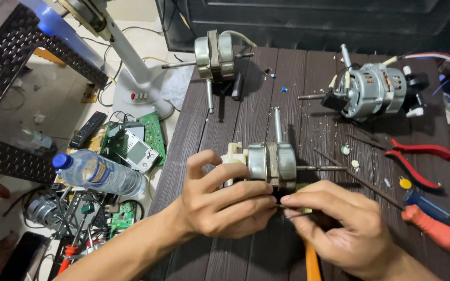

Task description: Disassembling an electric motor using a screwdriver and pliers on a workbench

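While both hands (pixel 225 203) hold motor (pixel 272 164), table (pixel 225 260) mid-board

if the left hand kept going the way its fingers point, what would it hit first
Its fingers point right, so the left hand would most likely meet the right hand first, fingertips almost touching below the small silver motor.

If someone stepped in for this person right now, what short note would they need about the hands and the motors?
Left hand: gripping the near side of the middle motor on the table.
Right hand: pinching a thin part against the motor's near edge; an orange handle shows beneath it.
Two other motors lie farther back, one at the top, one at the right.
Red pliers and a screwdriver lie to the right.
The middle motor's casing looks closed; how far along the work is cannot be told.
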